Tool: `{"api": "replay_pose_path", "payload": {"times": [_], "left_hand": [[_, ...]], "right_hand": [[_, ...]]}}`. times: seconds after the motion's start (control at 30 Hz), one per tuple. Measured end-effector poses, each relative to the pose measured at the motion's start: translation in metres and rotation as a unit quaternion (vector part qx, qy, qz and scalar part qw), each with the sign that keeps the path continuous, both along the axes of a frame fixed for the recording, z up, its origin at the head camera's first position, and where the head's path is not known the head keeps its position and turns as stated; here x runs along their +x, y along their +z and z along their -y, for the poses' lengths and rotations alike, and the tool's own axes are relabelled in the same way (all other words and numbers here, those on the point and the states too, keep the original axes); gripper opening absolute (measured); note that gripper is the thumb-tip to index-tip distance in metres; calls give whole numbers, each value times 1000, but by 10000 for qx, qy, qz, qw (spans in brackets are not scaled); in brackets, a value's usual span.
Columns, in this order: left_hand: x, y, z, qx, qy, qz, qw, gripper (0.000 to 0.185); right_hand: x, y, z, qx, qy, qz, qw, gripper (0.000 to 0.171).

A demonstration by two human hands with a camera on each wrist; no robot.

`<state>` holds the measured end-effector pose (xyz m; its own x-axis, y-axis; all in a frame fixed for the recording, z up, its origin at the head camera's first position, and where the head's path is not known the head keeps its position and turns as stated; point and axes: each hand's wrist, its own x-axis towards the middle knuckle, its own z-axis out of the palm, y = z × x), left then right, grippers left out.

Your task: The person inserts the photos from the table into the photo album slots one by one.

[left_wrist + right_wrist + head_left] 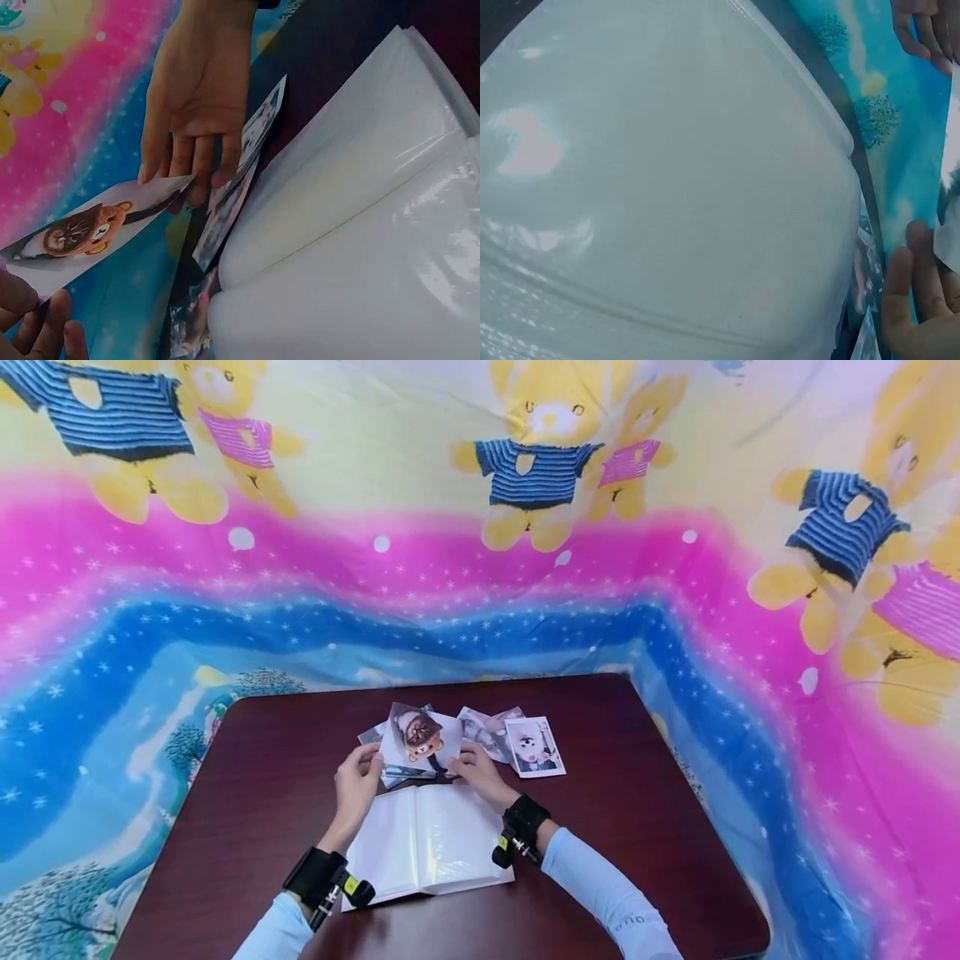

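Observation:
My left hand (358,777) pinches the left edge of a photo of a brown bear toy (417,739), lifted a little above the table. In the left wrist view its fingers (34,322) grip the corner of that bear photo (97,225). With fairly straight fingers, my right hand (471,767) touches the photo's right edge; the right hand (196,97) shows this from above. An open white photo album (427,843) with glossy empty sleeves lies just below both hands. The album (667,187) fills the right wrist view, with my right fingers (911,300) at its bottom right.
Several loose photos (487,731) lie beyond the album, one of a white plush toy (534,746) at the right. More photos (225,217) lie under my right hand. The dark brown table (637,827) is ringed by a colourful teddy-bear cloth (525,568).

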<state>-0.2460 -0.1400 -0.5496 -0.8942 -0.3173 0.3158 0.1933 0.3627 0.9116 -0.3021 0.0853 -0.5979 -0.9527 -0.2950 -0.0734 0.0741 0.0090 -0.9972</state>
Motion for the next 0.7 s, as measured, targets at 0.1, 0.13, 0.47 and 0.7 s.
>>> {"api": "replay_pose_path", "payload": {"times": [0.1,0.13,0.47,0.7], "left_hand": [[7,-4,-5,-151,-87,-42,9998,20],[9,-6,-6,-246,-135,12,9996,21],[20,-11,-5,-1011,-840,531,9899,42],[23,-11,-17,-1200,-2406,722,9605,37]], "right_hand": [[-1,1,-5,-96,-291,-137,9994,35],[0,0,-8,-107,-364,-194,9991,32],[11,33,-55,-98,-190,-370,9991,31],[15,66,-78,1264,921,-1544,9756,27]]}}
